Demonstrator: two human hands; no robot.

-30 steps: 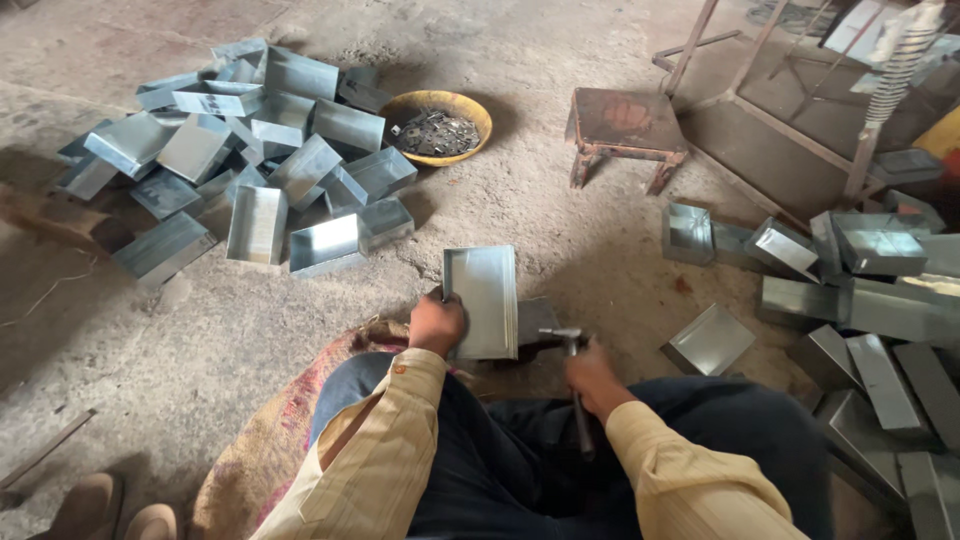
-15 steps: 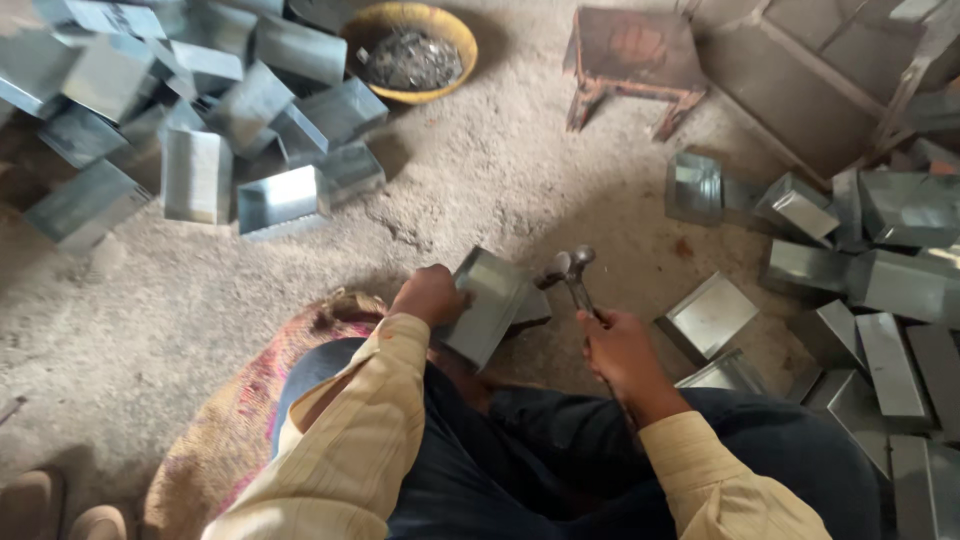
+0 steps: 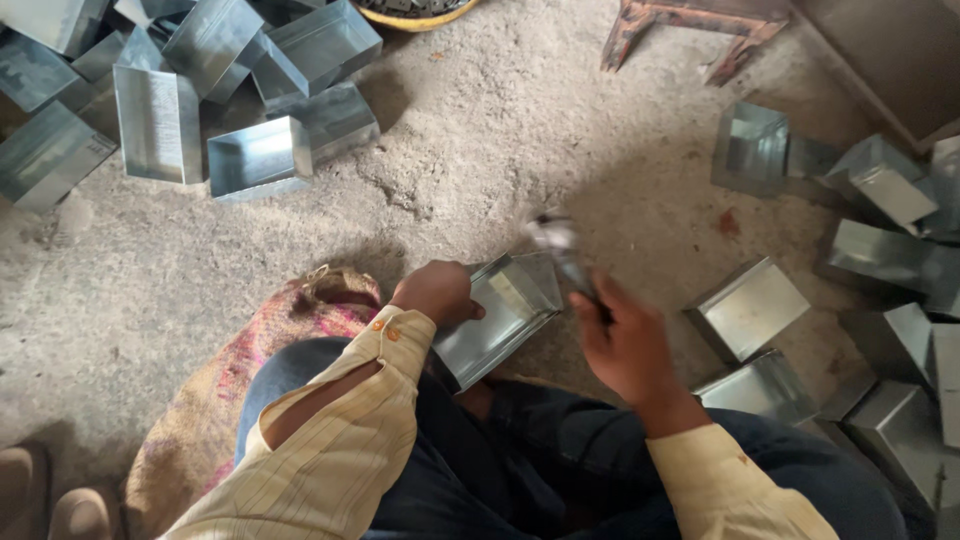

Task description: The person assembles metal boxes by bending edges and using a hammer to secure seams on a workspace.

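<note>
Head camera, looking down at a person seated on a dirt floor (image 3: 480,170), legs in dark trousers, arms in pale striped sleeves.

The left hand (image 3: 437,293) is clenched on the near edge of a sheet-metal box (image 3: 500,312), an open grey tray that lies tilted just in front of the person's knees, its hollow side facing up and toward the right hand. The left grip holds the box by its left rim.

The right hand (image 3: 628,345) is closed around the handle of a hammer (image 3: 562,250). The hammer's head is blurred and sits just above the far corner of the box; whether it touches the metal cannot be told.

Under the left knee lies a pink and tan burlap sack (image 3: 300,320), spread on the floor.

Upper left, well apart from the hands, a heap of similar metal boxes (image 3: 200,110) lies jumbled together. To the right, more metal boxes (image 3: 800,300) are scattered near the right arm. At the top edge, the rim of a yellow bowl (image 3: 415,15) and the legs of a rusty stool (image 3: 690,30) show.
</note>
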